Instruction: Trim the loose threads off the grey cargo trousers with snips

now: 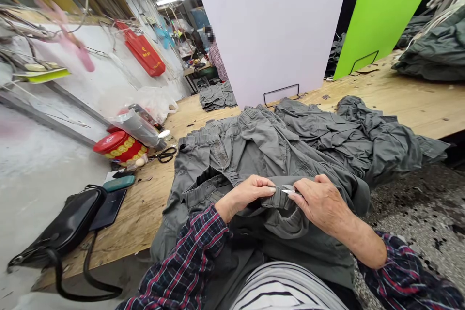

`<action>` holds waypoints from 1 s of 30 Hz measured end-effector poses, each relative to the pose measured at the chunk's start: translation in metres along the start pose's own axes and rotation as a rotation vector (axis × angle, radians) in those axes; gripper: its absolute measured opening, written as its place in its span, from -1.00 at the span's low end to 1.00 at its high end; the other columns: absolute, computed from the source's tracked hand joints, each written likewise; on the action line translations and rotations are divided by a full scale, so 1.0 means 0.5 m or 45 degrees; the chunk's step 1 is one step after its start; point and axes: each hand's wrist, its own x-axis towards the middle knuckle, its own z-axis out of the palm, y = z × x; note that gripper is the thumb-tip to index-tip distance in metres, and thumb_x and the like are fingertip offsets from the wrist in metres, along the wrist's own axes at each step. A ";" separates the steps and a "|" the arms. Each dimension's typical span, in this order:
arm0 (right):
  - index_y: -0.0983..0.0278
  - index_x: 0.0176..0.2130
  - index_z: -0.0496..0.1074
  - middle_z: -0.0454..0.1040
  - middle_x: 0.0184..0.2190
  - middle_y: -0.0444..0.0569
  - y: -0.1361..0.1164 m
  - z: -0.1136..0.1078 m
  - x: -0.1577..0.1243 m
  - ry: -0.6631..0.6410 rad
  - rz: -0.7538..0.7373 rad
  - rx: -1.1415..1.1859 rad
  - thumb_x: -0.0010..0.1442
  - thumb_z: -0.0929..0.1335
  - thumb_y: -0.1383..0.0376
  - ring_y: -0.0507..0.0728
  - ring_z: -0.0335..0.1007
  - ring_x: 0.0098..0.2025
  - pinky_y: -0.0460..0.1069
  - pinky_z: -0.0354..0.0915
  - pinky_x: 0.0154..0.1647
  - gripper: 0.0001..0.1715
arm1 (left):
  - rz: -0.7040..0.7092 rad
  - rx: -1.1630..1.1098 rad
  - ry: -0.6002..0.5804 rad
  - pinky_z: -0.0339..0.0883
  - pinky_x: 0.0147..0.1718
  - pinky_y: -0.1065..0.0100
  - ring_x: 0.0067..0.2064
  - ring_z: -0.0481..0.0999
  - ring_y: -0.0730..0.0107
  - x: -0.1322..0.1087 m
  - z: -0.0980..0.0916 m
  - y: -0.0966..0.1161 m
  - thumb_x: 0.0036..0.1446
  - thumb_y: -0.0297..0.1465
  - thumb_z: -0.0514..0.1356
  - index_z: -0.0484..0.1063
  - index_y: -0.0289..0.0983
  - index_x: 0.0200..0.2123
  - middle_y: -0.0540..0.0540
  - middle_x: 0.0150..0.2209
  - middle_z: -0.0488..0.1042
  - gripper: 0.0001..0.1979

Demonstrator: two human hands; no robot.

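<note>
While the hands [247, 193] [319, 203] pinch grey trousers [269, 147], a metal blade [288, 189] is half-hidden.

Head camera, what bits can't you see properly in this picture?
- The small metal tool: the right hand hides most of it, so its kind is unclear.
- The person far off: the white board hides part of them.
- The pink object, top left: blurred.
- The checked sleeve: cut off by the bottom edge.

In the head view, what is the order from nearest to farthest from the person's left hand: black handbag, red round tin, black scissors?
From the left hand:
1. Black scissors, on the wooden table.
2. Red round tin, farther left, at the edge.
3. Black handbag, far left, beside the table.
</note>
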 end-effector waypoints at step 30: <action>0.26 -0.30 0.44 0.53 -0.40 -0.06 -0.031 0.059 -0.148 0.083 0.770 0.930 0.16 0.28 0.16 0.05 0.42 -0.38 -0.10 0.32 -0.34 -0.76 | -0.213 -0.836 0.442 0.33 -0.32 0.35 -0.34 0.46 0.35 -0.079 0.146 -0.178 -0.05 -0.21 0.26 0.50 -0.38 -0.35 -0.16 -0.37 0.52 -0.68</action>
